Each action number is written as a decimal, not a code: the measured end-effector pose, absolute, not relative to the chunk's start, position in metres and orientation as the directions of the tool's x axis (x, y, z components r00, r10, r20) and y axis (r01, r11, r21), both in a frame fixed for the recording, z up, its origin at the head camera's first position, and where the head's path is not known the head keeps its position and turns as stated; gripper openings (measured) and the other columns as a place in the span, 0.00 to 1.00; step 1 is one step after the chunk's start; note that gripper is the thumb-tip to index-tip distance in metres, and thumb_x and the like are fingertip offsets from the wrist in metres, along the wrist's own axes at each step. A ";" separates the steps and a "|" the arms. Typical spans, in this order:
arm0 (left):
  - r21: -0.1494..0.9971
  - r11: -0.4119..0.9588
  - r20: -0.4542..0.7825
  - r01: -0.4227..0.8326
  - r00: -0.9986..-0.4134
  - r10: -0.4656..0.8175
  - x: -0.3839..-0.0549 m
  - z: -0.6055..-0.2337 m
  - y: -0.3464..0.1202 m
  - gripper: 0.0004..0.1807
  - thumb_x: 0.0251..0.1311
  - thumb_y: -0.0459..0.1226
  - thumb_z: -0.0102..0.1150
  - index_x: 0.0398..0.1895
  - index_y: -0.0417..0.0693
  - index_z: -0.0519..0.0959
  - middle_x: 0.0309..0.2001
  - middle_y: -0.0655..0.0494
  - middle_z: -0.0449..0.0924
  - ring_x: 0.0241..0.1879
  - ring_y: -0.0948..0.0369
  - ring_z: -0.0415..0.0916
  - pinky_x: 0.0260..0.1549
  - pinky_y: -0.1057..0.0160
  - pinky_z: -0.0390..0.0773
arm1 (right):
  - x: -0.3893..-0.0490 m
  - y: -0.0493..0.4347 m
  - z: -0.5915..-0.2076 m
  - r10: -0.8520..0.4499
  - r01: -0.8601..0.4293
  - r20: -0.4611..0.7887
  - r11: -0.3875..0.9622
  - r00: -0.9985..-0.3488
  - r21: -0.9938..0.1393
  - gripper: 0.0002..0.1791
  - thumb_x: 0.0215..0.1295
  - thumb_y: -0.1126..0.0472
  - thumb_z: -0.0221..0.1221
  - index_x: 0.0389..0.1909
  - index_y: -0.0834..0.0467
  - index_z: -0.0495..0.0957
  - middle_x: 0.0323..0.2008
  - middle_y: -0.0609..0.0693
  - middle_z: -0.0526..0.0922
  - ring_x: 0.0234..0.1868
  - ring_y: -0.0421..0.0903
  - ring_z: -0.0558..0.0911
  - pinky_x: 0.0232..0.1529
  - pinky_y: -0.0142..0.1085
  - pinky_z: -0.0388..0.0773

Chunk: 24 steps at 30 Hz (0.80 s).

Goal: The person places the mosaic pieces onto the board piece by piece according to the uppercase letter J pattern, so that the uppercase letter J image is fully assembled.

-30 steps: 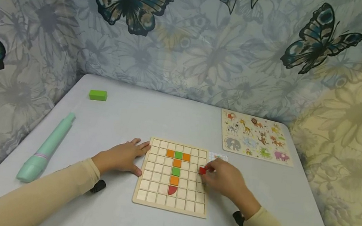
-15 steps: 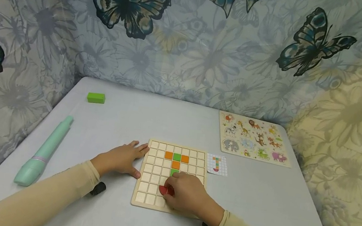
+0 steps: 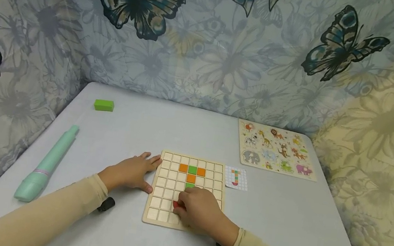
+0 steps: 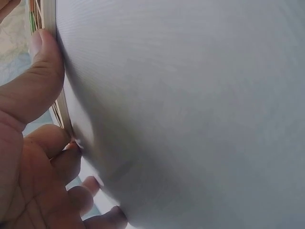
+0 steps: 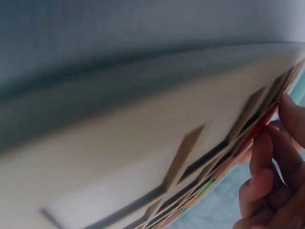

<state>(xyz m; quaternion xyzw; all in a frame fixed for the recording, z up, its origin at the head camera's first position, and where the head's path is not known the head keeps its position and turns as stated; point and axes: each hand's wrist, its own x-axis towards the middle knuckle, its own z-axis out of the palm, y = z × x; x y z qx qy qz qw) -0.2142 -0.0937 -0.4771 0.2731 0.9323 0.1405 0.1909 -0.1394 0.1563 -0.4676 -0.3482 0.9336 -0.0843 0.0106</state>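
Observation:
A wooden grid board [image 3: 150,215] lies on the white table, with orange, green and red tiles in its cells. My left hand [image 3: 131,174] rests at the board's left edge, fingers loosely spread, thumb and fingertips touching the rim. Over the board's lower middle, my right hand [image 3: 202,210] pinches a red tile [image 3: 175,204] between thumb and fingers, down at the cells. In the right wrist view the red tile [image 5: 257,128] shows between the fingertips. A green tile [image 3: 189,185] is partly covered by this hand, and the cells below it are hidden.
A small pattern card [image 3: 236,178] lies against the board's right edge. Farther back are an animal picture board [image 3: 276,149] at right and a green block [image 3: 104,105] at left. A mint-green tapered object [image 3: 46,164] lies near the left table edge.
My right hand has moved left from the board's right edge to its lower middle with the red tile, uncovering the pattern card. Over the last half second it shifts slightly. The left hand stays.

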 end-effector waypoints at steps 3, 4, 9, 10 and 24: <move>0.372 0.809 -0.278 0.455 -0.777 0.565 -0.214 -0.477 -0.094 0.56 0.48 0.56 0.71 0.76 0.44 0.56 0.76 0.51 0.50 0.74 0.43 0.42 0.66 0.39 0.53 | -0.140 0.155 -0.466 -0.635 -0.628 0.003 0.763 -0.772 -0.154 0.15 0.60 0.47 0.67 0.21 0.47 0.74 0.19 0.35 0.66 0.20 0.34 0.66 0.22 0.29 0.64; 0.376 0.807 -0.278 0.456 -0.775 0.568 -0.214 -0.477 -0.093 0.55 0.48 0.56 0.71 0.76 0.44 0.56 0.76 0.51 0.50 0.74 0.43 0.42 0.66 0.39 0.53 | -0.139 0.155 -0.466 -0.628 -0.620 -0.003 0.769 -0.778 -0.155 0.15 0.60 0.47 0.67 0.21 0.47 0.74 0.19 0.35 0.66 0.20 0.34 0.66 0.21 0.29 0.64; 0.380 0.803 -0.277 0.460 -0.771 0.573 -0.212 -0.477 -0.092 0.55 0.50 0.56 0.71 0.77 0.44 0.55 0.76 0.51 0.50 0.74 0.43 0.41 0.66 0.39 0.52 | -0.136 0.159 -0.464 -0.612 -0.602 -0.008 0.781 -0.791 -0.170 0.11 0.61 0.49 0.66 0.25 0.48 0.78 0.20 0.35 0.69 0.21 0.34 0.68 0.21 0.29 0.66; 0.382 0.802 -0.277 0.460 -0.770 0.574 -0.211 -0.478 -0.092 0.55 0.50 0.56 0.70 0.77 0.44 0.55 0.76 0.51 0.49 0.74 0.43 0.41 0.66 0.38 0.52 | -0.135 0.161 -0.464 -0.604 -0.594 -0.006 0.785 -0.797 -0.177 0.10 0.61 0.48 0.66 0.27 0.49 0.80 0.21 0.35 0.71 0.22 0.34 0.68 0.21 0.29 0.66; 0.522 0.745 -0.069 0.416 -0.850 0.522 -0.185 -0.408 -0.108 0.21 0.67 0.49 0.59 0.60 0.55 0.80 0.48 0.61 0.83 0.44 0.59 0.79 0.40 0.57 0.78 | -0.121 0.220 -0.414 -0.447 -0.487 0.209 0.848 -0.870 -0.209 0.11 0.59 0.49 0.69 0.39 0.49 0.85 0.41 0.40 0.83 0.43 0.40 0.82 0.40 0.37 0.80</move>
